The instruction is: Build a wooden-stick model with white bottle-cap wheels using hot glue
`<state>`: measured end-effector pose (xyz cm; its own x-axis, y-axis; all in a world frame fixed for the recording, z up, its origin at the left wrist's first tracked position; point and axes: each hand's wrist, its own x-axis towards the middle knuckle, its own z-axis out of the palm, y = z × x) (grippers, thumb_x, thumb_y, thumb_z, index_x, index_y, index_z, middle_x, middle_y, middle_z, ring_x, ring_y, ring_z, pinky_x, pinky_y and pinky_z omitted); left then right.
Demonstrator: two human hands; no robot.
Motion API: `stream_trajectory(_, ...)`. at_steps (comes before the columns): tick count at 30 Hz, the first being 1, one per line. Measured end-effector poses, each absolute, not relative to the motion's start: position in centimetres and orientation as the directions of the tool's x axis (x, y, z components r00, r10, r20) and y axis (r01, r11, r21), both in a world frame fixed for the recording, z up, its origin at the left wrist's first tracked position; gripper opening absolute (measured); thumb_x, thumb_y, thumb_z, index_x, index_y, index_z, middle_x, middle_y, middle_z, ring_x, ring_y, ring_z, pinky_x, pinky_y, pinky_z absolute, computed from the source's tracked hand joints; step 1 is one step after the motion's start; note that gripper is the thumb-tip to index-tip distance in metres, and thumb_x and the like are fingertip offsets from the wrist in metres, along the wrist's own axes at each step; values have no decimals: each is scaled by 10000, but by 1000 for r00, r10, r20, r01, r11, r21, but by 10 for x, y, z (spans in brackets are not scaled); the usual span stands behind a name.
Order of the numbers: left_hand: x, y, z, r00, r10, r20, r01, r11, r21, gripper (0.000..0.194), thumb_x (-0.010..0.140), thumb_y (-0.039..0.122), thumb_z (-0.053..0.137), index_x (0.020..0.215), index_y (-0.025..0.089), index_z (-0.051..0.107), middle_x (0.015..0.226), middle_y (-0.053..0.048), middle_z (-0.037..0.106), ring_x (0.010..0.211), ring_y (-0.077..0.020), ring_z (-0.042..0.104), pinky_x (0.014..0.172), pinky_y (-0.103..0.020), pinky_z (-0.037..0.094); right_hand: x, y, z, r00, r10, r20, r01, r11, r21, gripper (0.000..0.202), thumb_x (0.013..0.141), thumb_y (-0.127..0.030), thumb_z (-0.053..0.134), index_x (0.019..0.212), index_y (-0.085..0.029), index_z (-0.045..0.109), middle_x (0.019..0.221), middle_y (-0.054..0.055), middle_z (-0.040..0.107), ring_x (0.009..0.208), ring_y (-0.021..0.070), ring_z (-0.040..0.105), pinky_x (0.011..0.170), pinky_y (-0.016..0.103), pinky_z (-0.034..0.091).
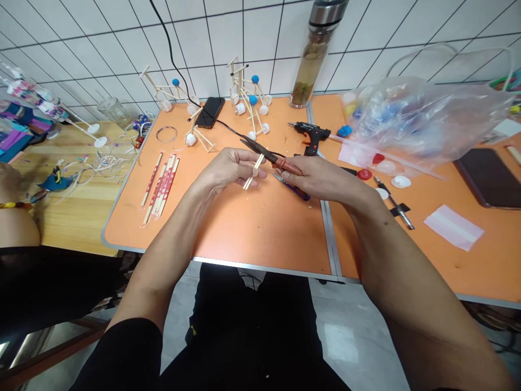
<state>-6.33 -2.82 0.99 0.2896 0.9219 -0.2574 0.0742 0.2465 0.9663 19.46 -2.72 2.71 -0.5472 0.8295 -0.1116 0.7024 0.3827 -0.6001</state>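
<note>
My left hand point(234, 171) pinches two short pale wooden sticks point(253, 172) that lie side by side and slant over the orange table point(260, 233). My right hand point(311, 175) is wrapped round the reddish-brown handles of dark scissors point(260, 149). The scissor blades point left and reach past the upper ends of the sticks; whether they touch the sticks is hard to tell. Below my right hand, a dark blue tool point(299, 191) lies partly covered on the table.
A glue gun point(312, 134), stick models point(252, 100) and a phone point(210, 112) stand or lie toward the tiled wall. Wrapped chopsticks point(163, 187) are at left, a plastic bag point(423, 117) and black phone point(490, 176) at right. Someone's arm point(16, 217) is at far left.
</note>
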Motion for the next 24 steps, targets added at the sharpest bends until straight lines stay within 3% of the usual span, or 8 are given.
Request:
stream_trajectory(5, -63, -28, 9, 288, 923, -257, 57, 251, 966, 381, 715, 147, 935, 1093, 132, 888, 943, -133, 890, 695, -204, 825, 654, -288, 661, 192, -25, 23, -483, 869, -109, 762, 356, -540, 236, 1034, -436, 575, 953, -262, 712, 787, 64, 713, 765, 276, 632, 742, 388, 360)
stream_trajectory(11, -64, -30, 15, 295, 922, -252, 44, 250, 967, 395, 704, 150, 939, 1095, 129, 887, 928, -131, 889, 706, -207, 830, 665, -286, 667, 192, -22, 13, -446, 893, -59, 753, 339, -564, 324, 1023, -490, 607, 1173, -247, 760, 1117, 121, 821, 962, 328, 698, 808, 400, 424)
stream_trajectory(18, -72, -32, 29, 288, 925, -248, 115, 223, 968, 405, 690, 165, 994, 1079, 126, 888, 960, -128, 893, 676, -184, 810, 614, -244, 612, 185, -23, 7, -460, 888, -3, 644, 331, -689, 244, 987, -443, 618, 1044, -218, 694, 1013, 62, 772, 924, 255, 655, 793, 355, 409)
stream_trajectory(24, -76, -31, 29, 287, 930, -229, 108, 206, 973, 376, 681, 188, 1021, 1032, 138, 898, 928, -125, 889, 662, -191, 807, 585, -241, 595, 178, -24, 2, -445, 895, 23, 605, 319, -729, 219, 958, -410, 613, 850, -232, 545, 797, -6, 605, 753, 181, 516, 720, 346, 315)
